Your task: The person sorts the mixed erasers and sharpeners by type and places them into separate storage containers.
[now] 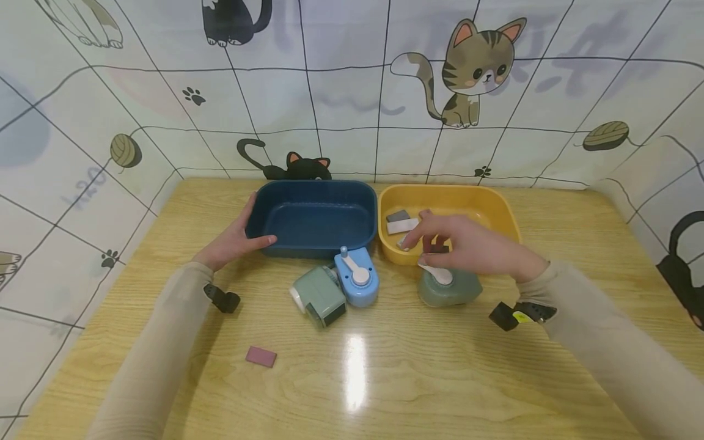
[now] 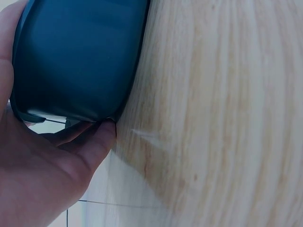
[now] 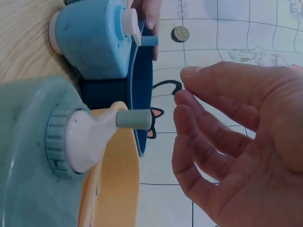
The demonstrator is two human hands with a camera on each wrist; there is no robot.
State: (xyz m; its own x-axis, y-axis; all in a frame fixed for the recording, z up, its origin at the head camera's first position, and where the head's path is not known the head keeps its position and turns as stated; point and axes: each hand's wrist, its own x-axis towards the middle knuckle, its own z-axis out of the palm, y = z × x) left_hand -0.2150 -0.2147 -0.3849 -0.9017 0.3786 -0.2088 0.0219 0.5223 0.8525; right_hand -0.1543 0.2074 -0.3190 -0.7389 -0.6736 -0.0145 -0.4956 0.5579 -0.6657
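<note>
My left hand (image 1: 236, 238) grips the left end of a dark blue bin (image 1: 321, 252), thumb at the front corner and fingers along the outside. In the left wrist view, those fingers (image 2: 99, 142) touch the bin's wall. My right hand (image 1: 467, 244) hovers over the front of a yellow bin (image 1: 500, 214), fingers loosely bent with nothing between them. Inside that bin lie a grey eraser (image 1: 398, 216), a white eraser (image 1: 403, 226) and other small pieces, partly hidden by the hand. Below the right hand stands a green crank pencil sharpener (image 1: 451, 293).
A blue crank sharpener (image 1: 360, 287) stands before the bins, beside another green sharpener (image 1: 319, 293) lying on its side. Nearer the front, a pink eraser (image 1: 261, 356) lies on the wooden table (image 1: 418, 379). A cat-patterned cloth (image 1: 352, 91) hangs behind.
</note>
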